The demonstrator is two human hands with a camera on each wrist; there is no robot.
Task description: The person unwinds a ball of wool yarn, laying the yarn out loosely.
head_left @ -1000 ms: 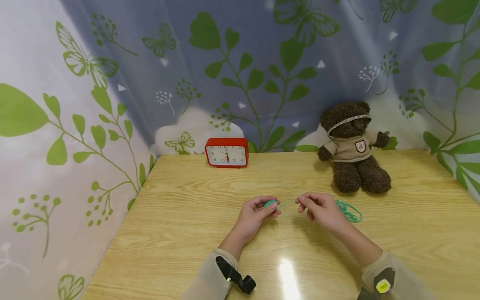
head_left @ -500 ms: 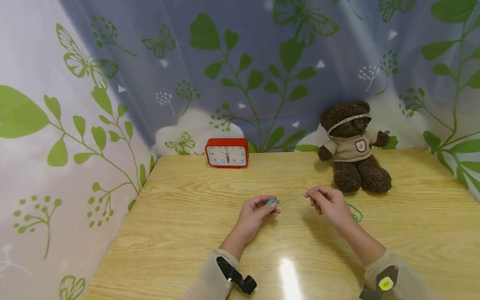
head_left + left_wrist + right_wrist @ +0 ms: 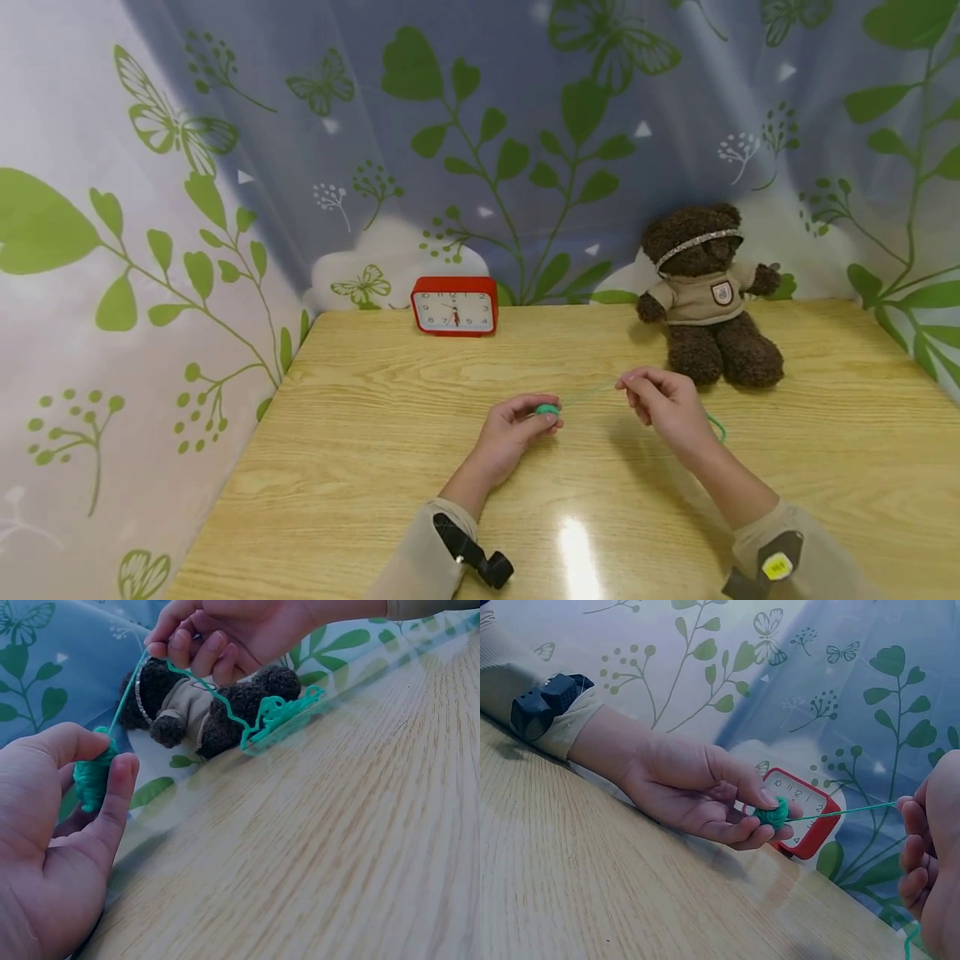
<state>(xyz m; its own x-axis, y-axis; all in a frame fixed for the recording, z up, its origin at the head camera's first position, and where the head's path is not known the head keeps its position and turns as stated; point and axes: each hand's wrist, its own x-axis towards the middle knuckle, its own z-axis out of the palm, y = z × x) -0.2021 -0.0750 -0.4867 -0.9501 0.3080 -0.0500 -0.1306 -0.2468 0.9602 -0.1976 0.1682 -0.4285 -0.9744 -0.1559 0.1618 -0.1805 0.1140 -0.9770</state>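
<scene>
My left hand [image 3: 512,433] pinches a small wound ball of green yarn [image 3: 95,776] between thumb and fingers. From the ball a strand of yarn [image 3: 847,812] runs taut to my right hand [image 3: 667,412], whose thumb and forefinger pinch it, higher and to the right of the left hand. Past the right fingers the strand hangs slack, as the left wrist view shows, down to a loose tangle of the same green yarn [image 3: 281,716] on the table. In the head view the right hand hides most of that tangle.
A red alarm clock [image 3: 454,307] stands at the back of the wooden table [image 3: 360,467]. At the back right a brown teddy bear [image 3: 705,296] in a beige top sits against the patterned curtain [image 3: 525,150]. Each sleeve carries a strapped wrist camera [image 3: 480,554].
My right hand has moved up and to the right, drawing the strand longer between the hands and covering more of the tangle. The left hand stays nearly in place, the ball turned in its fingers.
</scene>
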